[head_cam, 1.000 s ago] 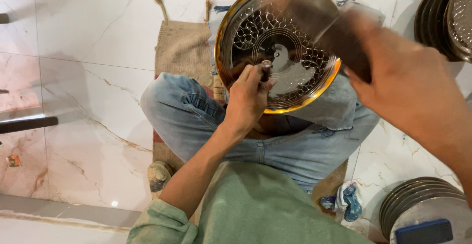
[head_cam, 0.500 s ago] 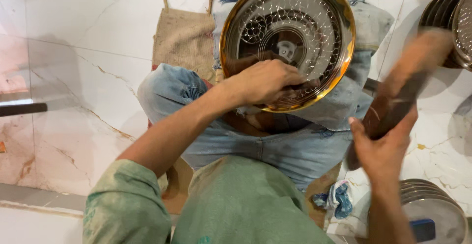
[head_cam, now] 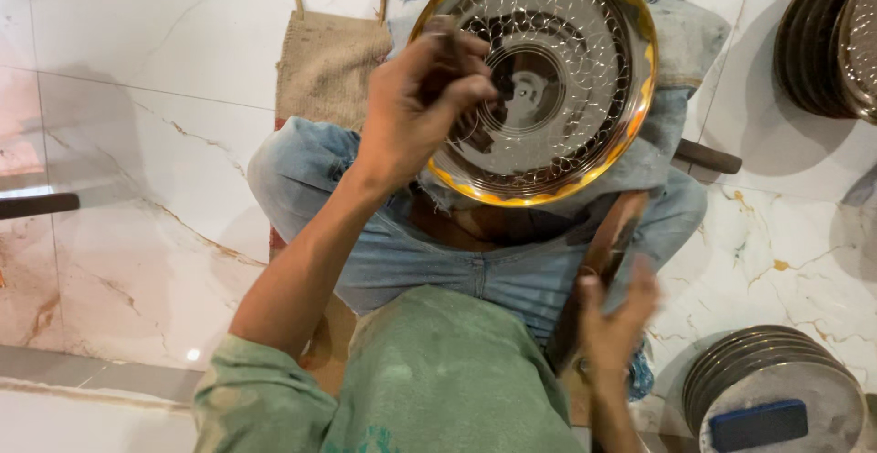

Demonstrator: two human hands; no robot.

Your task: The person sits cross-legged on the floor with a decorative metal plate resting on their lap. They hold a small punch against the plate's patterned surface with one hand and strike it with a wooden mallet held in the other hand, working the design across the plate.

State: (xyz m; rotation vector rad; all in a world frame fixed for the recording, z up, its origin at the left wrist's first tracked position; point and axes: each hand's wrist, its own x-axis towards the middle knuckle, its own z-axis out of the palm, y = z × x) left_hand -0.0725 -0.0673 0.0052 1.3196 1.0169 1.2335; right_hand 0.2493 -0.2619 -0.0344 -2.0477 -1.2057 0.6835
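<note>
Your left hand [head_cam: 425, 97] pinches a short dark punch [head_cam: 457, 47] upright against the patterned face of the round brass-rimmed plate [head_cam: 548, 79], which rests on your crossed knees just ahead of you. Your right hand [head_cam: 612, 311], blurred, is closed round the lower end of a long wooden mallet [head_cam: 607, 252], low by your right thigh. The mallet's long axis points up toward the plate, so the punch lies ahead and left of it, well apart.
</note>
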